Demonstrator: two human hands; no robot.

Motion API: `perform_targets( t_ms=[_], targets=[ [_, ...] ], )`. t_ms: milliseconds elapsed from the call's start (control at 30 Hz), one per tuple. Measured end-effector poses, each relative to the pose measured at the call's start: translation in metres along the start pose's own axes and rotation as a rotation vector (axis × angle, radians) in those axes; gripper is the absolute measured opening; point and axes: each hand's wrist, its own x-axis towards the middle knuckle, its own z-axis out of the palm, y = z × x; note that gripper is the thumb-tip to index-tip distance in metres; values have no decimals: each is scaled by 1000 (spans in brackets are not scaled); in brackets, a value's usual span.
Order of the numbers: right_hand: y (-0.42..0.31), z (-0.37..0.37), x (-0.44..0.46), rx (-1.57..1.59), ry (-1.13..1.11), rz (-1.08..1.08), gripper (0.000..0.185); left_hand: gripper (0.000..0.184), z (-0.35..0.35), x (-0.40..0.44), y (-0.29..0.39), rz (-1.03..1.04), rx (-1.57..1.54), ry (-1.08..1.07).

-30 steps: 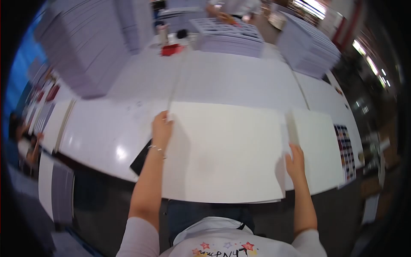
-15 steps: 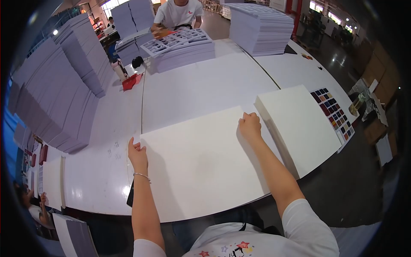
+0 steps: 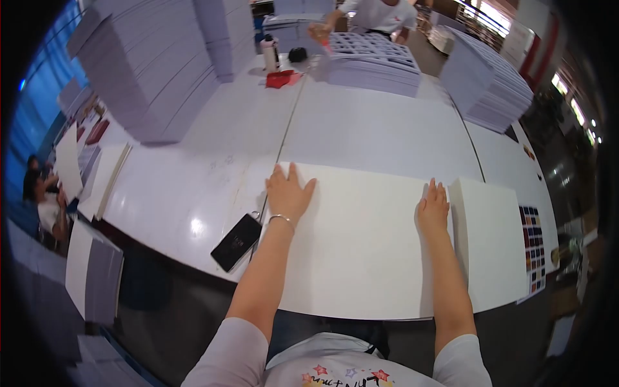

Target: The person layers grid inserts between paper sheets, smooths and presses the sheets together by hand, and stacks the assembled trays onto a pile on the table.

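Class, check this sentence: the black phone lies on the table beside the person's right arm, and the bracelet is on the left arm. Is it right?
Not quite: the head view shows the black phone lying on the table beside the left arm, not the right. The bracelet is on the left arm, as stated.

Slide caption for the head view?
Left hand and right hand on a large white sheet, black smartphone beside it.

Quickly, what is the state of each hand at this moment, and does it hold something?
Left hand: open, fingers spread, on the white sheet's far left corner.
Right hand: open, fingers extended, by its right edge; no grasp visible.
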Motion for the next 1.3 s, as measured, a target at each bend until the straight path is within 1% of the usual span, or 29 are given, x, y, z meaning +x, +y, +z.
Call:
perform_targets(
  t_ms=[33, 67, 133, 233, 267, 300, 333, 400, 467, 500, 567, 633, 667, 733, 767, 833, 933, 1000, 1033, 1067, 1100, 1133, 1167, 1233, 1300],
  targets=[
    [1, 0, 5, -14, 20, -134, 55, 72, -1, 0, 2, -10, -5, -24],
    [-6, -8, 10, 81, -88, -159, 53, 72, 2, 1, 1, -8, -13, -29],
    [-20, -18, 17, -1, -226, -253, 55, 72, 4, 2, -1, -25, -23, -33],
    [-26, -14, 17, -22, -200, -213, 56, 73, -2, 0, 3, -40, -63, -64],
    [-25, -11, 18, -22, -188, -217, 56, 73, -2, -1, 3, -73, -62, -75],
    [-22, -8, 19, -28, -214, -233, 56, 72, -1, -1, 4, -58, -65, -66],
    [-21, -7, 21, -19, -189, -244, 57, 71, -1, -1, 4, -38, -69, -59],
    [-18, -6, 20, -29, -168, -255, 55, 69, 1, 1, 4, -11, 22, -45],
    [-16, -5, 21, -67, -147, -291, 55, 64, 10, 2, 0, 95, 25, 65],
    [-18, -5, 21, -82, -155, -281, 56, 62, 8, 2, -1, 132, 35, 29],
    [-16, -7, 25, -116, -188, -275, 56, 57, -2, -21, 3, 215, 16, -5],
    [-14, -2, 27, -164, -153, -263, 57, 58, -22, -70, 2, 359, -3, -79],
    [-14, 0, 27, -160, -177, -261, 57, 60, -41, -97, -4, 402, 0, -142],
    [-13, 3, 28, -130, -110, -272, 58, 62, -69, -148, -22, 421, 6, -171],
    [-14, 5, 29, -128, -116, -260, 58, 62, -83, -162, -29, 406, 18, -210],
    [-14, 4, 28, -150, -66, -292, 58, 61, -88, -171, -36, 411, 6, -172],
    [-28, 0, 22, -227, -69, -276, 54, 61, -84, -172, -36, 405, 11, -124],
    [-68, -11, -24, -223, -134, -438, 54, 61, -83, -172, -36, 404, 19, -116],
    [-81, -3, -51, -94, -120, -659, 55, 61, -84, -171, -36, 391, 27, -139],
    [-112, -30, -95, -90, -201, -760, 57, 61, -84, -170, -36, 385, 33, -172],
    [-117, -33, -125, -46, -205, -848, 57, 62, -84, -169, -36, 374, 47, -189],
    [-112, -42, -145, 117, -229, -868, 60, 62, -83, -170, -36, 378, 43, -187],
    [-97, -52, -157, 107, -227, -846, 60, 62, -83, -170, -37, 377, 39, -178],
    [-63, -71, -171, -29, -283, -684, 62, 61, -83, -170, -37, 380, 44, -170],
    [-14, -75, -182, -142, -256, -484, 63, 61, -82, -171, -37, 374, 48, -166]
  ],
)
